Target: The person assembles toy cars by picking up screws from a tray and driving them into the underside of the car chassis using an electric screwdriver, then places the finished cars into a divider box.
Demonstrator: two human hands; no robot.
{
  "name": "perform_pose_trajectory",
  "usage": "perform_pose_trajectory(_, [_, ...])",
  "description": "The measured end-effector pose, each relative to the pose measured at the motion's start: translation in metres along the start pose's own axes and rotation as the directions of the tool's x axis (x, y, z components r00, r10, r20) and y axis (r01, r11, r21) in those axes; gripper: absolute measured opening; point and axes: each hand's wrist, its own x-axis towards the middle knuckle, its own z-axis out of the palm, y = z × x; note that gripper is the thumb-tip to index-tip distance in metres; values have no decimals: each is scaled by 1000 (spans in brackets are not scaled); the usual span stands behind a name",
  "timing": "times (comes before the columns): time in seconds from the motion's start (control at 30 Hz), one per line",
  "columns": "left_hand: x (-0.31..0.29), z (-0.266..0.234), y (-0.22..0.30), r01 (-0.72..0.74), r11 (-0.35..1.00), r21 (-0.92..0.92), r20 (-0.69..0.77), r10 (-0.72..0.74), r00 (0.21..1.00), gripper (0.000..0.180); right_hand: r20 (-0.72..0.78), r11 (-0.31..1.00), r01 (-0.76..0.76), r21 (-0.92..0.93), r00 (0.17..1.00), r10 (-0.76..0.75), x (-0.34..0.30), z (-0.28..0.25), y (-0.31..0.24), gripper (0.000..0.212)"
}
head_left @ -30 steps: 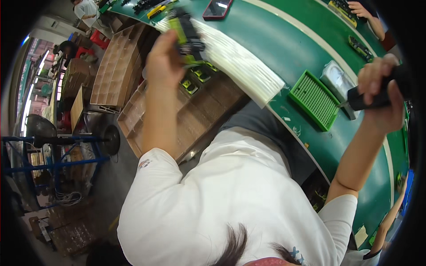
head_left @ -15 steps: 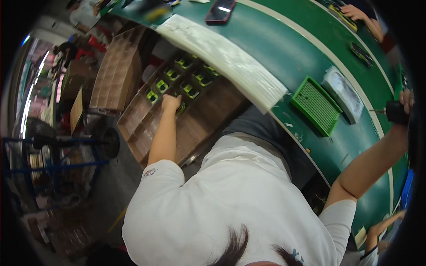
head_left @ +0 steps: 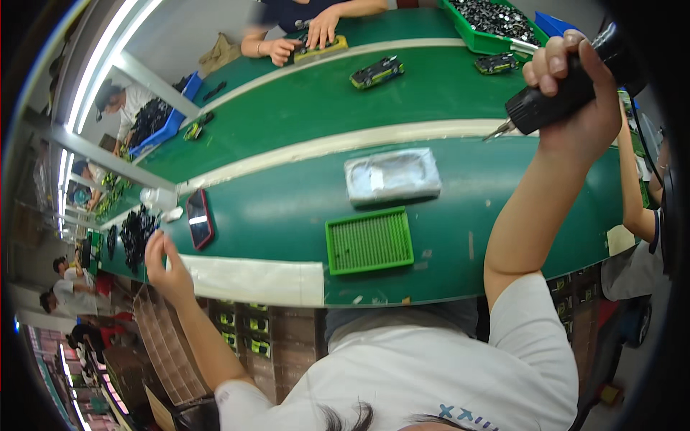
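My right hand (head_left: pixel 575 97) is raised at the right, its fingers wrapped round a black electric screwdriver (head_left: pixel 550 104) with the bit pointing left and down. My left hand (head_left: pixel 169 269) is over the table's left part, fingers apart, with nothing visible in it. Close to it lies a pile of thin black parts (head_left: pixel 139 237), and a red-edged phone (head_left: pixel 200 219) is to its right. In front of me sit a green perforated tray (head_left: pixel 370 270) and, just beyond, a silvery wrapped block (head_left: pixel 392 176) with a hollowed top.
A white pad (head_left: pixel 251 280) runs along the near table edge. Below it stands a brown divided box (head_left: pixel 295 355) with black and yellow-green pieces. Toy cars (head_left: pixel 377 72) lie on the green belt. Across it, a co-worker's hands (head_left: pixel 322 30) handle a yellow piece beside a green parts bin (head_left: pixel 489 44).
My left hand has left the divided box and come up over the table beside the black parts. The view has turned toward the table. The screwdriver stays in my right hand.
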Motion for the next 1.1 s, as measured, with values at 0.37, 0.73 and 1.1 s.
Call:
perform_pose_trajectory(0.37, [106,405,207,-174,798,-577,451,489,746,48,-191,964,-97,-248,980,50,6,8,15,18])
perform_pose_trajectory(0.73, [96,381,218,-2,785,-620,568,450,689,45,-143,985,-138,-103,982,123,4,-22,31,29])
perform_pose_trajectory(1.1, [0,196,194,-82,671,-737,539,657,528,41,-99,996,-86,-15,992,84,-34,-122,41,56])
